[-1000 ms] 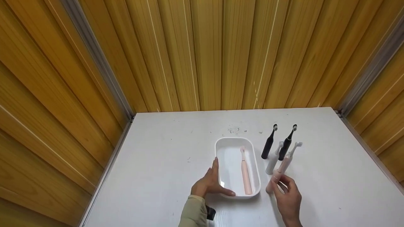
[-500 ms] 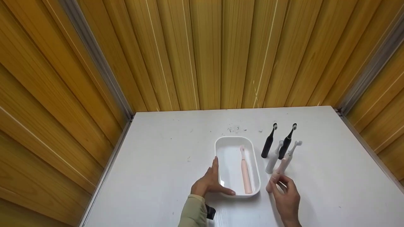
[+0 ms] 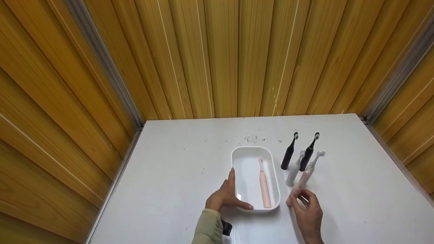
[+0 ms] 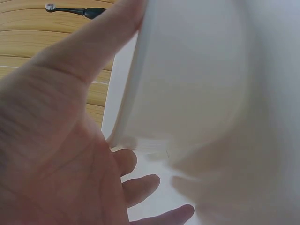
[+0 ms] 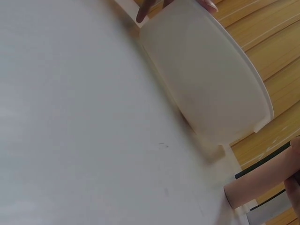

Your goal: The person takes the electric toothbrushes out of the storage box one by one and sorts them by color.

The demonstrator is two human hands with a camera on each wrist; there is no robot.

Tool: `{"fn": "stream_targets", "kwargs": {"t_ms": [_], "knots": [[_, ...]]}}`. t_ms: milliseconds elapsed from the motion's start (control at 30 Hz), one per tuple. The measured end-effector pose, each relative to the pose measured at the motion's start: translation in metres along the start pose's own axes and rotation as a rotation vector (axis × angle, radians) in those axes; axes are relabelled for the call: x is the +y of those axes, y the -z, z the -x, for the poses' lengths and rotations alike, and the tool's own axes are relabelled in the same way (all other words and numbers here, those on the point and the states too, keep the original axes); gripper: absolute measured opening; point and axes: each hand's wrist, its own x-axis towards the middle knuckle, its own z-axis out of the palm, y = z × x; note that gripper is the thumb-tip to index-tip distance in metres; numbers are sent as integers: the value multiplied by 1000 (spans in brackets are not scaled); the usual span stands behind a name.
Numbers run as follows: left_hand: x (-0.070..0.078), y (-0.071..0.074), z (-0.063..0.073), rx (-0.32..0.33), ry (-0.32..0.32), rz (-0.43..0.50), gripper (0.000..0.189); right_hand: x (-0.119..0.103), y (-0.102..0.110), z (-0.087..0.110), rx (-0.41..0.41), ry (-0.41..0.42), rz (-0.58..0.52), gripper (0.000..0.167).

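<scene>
In the head view my left hand [image 3: 222,197] rests against the near left corner of a white open box [image 3: 247,179]. Its thumb lies over the near rim and its fingers reach along the left side. A pink electric toothbrush [image 3: 264,189] lies inside the box. My right hand [image 3: 310,211] pinches a second pink electric toothbrush [image 3: 296,189] by the handle. That one stands on its base just right of the box. Seen from the right wrist, the pink handle [image 5: 258,183] has its base down at the tabletop.
Behind the held brush stand two pale electric toothbrushes [image 3: 292,174] and two black electric toothbrushes [image 3: 288,156]. The white table [image 3: 169,189] is bordered by yellow wood-look panels [image 3: 220,61] at the back and sides.
The held pink toothbrush has tipped very slightly, its upper end shifting a little lower. Both hands and the box stay in place.
</scene>
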Motion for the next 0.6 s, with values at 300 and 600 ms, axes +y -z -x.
{"fn": "stream_targets", "kwargs": {"t_ms": [300, 600], "knots": [[0, 0, 0, -10, 12, 18, 144, 0, 8, 4, -68, -84, 70, 45], [-1, 1, 0, -11, 12, 31, 145, -3, 15, 5, -66, -104, 119, 45]]}}
